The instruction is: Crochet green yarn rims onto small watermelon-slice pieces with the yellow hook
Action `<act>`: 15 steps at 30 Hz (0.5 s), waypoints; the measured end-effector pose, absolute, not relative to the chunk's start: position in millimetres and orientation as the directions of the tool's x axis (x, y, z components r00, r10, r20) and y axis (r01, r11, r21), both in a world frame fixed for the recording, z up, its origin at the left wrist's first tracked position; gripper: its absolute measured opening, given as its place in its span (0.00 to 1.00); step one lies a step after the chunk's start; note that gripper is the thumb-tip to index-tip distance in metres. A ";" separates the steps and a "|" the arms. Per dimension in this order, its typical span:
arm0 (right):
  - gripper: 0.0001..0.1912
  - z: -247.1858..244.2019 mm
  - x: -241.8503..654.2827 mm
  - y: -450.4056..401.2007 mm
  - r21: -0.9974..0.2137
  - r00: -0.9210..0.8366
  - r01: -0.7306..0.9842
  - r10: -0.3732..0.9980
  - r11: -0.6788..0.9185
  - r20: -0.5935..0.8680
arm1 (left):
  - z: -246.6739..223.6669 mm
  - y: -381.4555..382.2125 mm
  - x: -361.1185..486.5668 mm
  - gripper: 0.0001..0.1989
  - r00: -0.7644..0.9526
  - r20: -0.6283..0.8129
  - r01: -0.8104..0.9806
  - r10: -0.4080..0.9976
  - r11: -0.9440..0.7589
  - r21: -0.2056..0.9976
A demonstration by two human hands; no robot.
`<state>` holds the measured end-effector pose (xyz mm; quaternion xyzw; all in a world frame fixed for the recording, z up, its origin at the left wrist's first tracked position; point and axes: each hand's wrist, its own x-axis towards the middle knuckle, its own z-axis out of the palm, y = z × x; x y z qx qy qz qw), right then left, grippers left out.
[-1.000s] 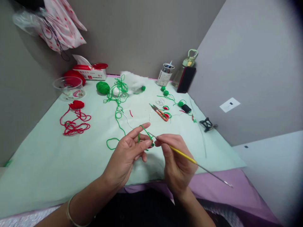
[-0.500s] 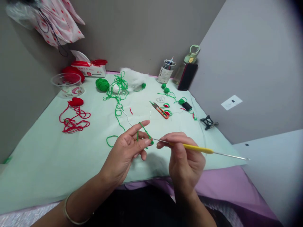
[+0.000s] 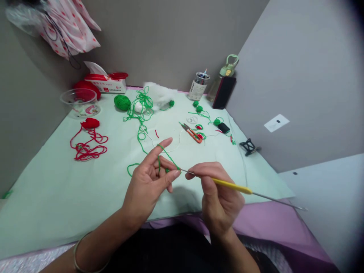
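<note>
My left hand (image 3: 148,184) pinches a small green crochet piece (image 3: 167,171) between thumb and fingers, mostly hidden by them. Green yarn (image 3: 168,154) loops over its raised index finger and slants down to the hook's tip. In my right hand (image 3: 220,197) is the crochet hook (image 3: 231,185), gripped by its yellow handle, with the metal tip touching the yarn at my left thumb. The hook's other metal end points down to the right. A tangle of green yarn (image 3: 143,102) lies farther back, with a strand running toward my left hand.
Orange-handled scissors (image 3: 193,133) lie mid-table beside small red and green pieces (image 3: 200,135). Red yarn (image 3: 91,148) and a clear tub (image 3: 82,108) are at left. White stuffing (image 3: 160,94), a pen jar (image 3: 198,87), a phone (image 3: 224,93) and a black stand (image 3: 249,147) sit farther off.
My left index finger has shifted left and up, stretching the green yarn longer. The hook now tilts more steeply, its far end lower. The green piece has turned back behind my left thumb.
</note>
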<state>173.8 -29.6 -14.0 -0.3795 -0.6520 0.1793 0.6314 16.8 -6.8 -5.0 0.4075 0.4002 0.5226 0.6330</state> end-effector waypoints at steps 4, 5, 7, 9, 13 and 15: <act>0.14 -15.0 173.3 -30.4 -0.719 0.096 0.236 0.720 0.654 0.687 | 0.2 -7.9 14.0 0.44 0.121 -0.057 -0.254 0.991 0.086 0.963; 0.14 -15.8 172.7 -30.2 -0.724 0.101 0.217 0.723 0.655 0.684 | 1.1 -7.9 12.8 0.45 0.130 -0.058 -0.231 0.990 0.087 0.969; 0.13 -17.9 171.3 -29.1 -0.744 0.113 0.158 0.737 0.649 0.666 | 2.3 -7.5 10.5 0.48 0.150 -0.075 -0.217 0.986 0.107 0.970; 0.12 -21.1 170.1 -27.1 -0.780 0.125 0.050 0.771 0.624 0.625 | 2.5 -6.7 9.1 0.52 0.190 -0.107 -0.255 0.976 0.154 0.955; 0.11 -28.7 168.6 -22.3 -0.831 0.114 -0.173 0.849 0.528 0.516 | -0.5 -6.3 10.5 0.54 0.269 -0.160 -0.368 0.950 0.255 0.894; 0.11 -31.6 167.9 -21.0 -0.842 0.114 -0.172 0.860 0.511 0.498 | -2.5 -7.0 12.3 0.54 0.270 -0.174 -0.399 0.947 0.275 0.875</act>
